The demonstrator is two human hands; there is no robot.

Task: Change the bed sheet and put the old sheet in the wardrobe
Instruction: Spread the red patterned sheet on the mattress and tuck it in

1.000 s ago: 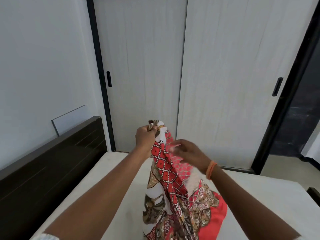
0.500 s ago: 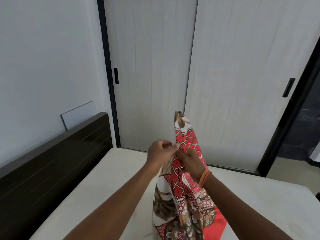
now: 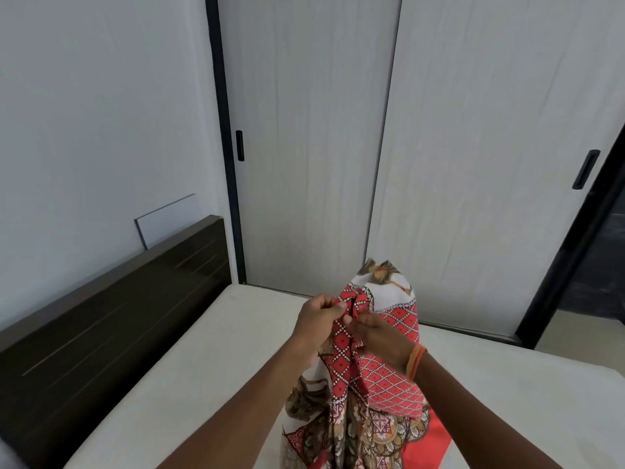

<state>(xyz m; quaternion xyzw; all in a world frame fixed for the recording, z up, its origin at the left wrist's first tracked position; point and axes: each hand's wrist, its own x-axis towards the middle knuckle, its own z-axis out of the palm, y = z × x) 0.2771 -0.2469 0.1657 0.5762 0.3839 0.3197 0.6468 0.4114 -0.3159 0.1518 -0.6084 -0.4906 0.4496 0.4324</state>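
Note:
A red, white and brown patterned bed sheet [image 3: 389, 384] hangs bunched in front of me, its lower part resting on the bare white mattress [image 3: 209, 367]. My left hand [image 3: 319, 319] pinches its red diamond-patterned edge near the top. My right hand [image 3: 378, 336], with an orange band at the wrist, grips the same edge right beside it, fingertips touching. A fold of the sheet rises above both hands. Behind the bed stands the wardrobe [image 3: 473, 147] with two pale sliding doors, both closed.
A dark wooden headboard [image 3: 101, 333] runs along the left wall. A thin white panel [image 3: 169, 214] leans behind it. Black handles sit on the left door [image 3: 239, 145] and the right door [image 3: 585, 169]. A dark opening and pale floor [image 3: 581, 336] lie at the right.
Both hands have worked along the sheet's edge and come together. The raised tip of cloth has widened into a fold. The view has shifted so the wardrobe sits further right.

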